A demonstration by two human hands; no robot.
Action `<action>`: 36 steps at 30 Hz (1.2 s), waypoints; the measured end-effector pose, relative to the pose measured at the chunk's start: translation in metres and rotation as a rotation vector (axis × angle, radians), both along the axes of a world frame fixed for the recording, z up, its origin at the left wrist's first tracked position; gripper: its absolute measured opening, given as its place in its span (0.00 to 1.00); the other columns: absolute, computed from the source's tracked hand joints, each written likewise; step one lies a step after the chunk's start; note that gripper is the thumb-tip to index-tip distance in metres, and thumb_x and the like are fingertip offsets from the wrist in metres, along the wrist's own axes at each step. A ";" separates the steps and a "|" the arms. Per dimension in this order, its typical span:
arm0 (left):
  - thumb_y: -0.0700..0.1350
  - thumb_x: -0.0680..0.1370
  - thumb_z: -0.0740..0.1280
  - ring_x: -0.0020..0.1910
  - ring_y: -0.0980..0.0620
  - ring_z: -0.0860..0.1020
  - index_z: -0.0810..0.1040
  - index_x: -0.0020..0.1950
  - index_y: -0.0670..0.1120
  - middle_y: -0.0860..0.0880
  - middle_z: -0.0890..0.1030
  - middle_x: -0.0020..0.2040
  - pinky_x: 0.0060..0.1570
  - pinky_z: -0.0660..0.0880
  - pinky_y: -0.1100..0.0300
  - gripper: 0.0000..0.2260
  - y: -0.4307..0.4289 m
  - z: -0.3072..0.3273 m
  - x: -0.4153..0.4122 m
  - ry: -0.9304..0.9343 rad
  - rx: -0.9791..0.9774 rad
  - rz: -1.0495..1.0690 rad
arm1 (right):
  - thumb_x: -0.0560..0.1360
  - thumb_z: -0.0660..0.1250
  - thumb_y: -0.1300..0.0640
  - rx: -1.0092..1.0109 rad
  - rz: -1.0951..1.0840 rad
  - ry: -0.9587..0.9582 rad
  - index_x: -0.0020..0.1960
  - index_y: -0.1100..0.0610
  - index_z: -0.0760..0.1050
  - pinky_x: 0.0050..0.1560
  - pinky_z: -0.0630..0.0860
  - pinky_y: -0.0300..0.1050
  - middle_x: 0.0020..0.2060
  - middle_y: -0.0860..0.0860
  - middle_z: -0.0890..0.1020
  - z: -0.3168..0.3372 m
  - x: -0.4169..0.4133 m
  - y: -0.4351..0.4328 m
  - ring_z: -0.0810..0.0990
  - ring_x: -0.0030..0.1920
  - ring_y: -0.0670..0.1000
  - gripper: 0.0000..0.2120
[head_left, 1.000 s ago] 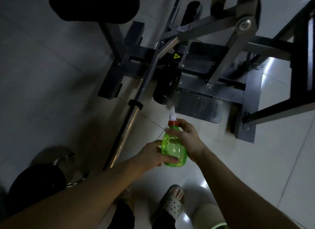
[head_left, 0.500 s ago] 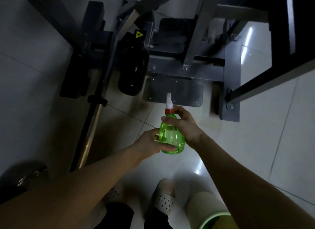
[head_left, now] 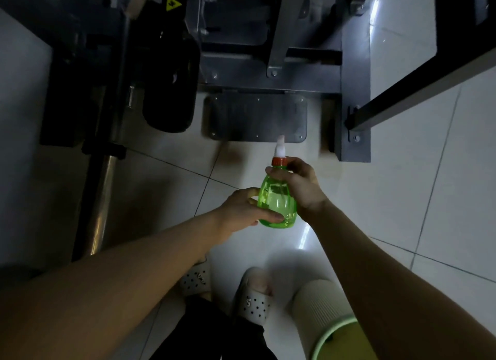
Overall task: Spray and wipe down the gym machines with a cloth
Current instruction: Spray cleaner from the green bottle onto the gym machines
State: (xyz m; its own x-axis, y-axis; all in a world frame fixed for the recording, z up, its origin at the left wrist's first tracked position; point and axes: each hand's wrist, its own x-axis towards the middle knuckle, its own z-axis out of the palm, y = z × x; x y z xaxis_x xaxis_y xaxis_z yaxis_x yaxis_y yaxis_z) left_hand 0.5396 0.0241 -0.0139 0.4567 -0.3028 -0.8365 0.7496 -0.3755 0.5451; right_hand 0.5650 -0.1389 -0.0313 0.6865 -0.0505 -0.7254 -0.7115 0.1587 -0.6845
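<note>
A green translucent spray bottle (head_left: 276,201) with an orange collar and white nozzle is held upright over the tiled floor, in front of me. My left hand (head_left: 241,210) grips its lower body from the left, thumb across the base. My right hand (head_left: 298,184) grips its neck and shoulder from the right. The nozzle points toward the grey metal foot plate (head_left: 255,116) of the gym machine (head_left: 271,67), whose grey frame fills the top of the view. No cloth is in view.
A black roller pad (head_left: 171,88) and a steel bar (head_left: 99,198) stand at the left. A dark frame beam (head_left: 418,91) crosses the upper right. A cream and green bucket (head_left: 330,330) sits by my feet in white clogs (head_left: 252,298).
The view has tilted down and nearer to the machine's base. Both hands keep the same hold on the bottle, which now sits closer to the foot plate.
</note>
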 end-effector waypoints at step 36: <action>0.44 0.66 0.83 0.54 0.60 0.82 0.75 0.60 0.55 0.54 0.84 0.56 0.51 0.78 0.65 0.27 0.096 0.122 -0.054 -0.155 0.055 0.375 | 0.73 0.78 0.55 -0.030 0.607 -0.235 0.61 0.46 0.76 0.55 0.84 0.54 0.55 0.49 0.80 0.125 0.014 0.125 0.83 0.54 0.54 0.19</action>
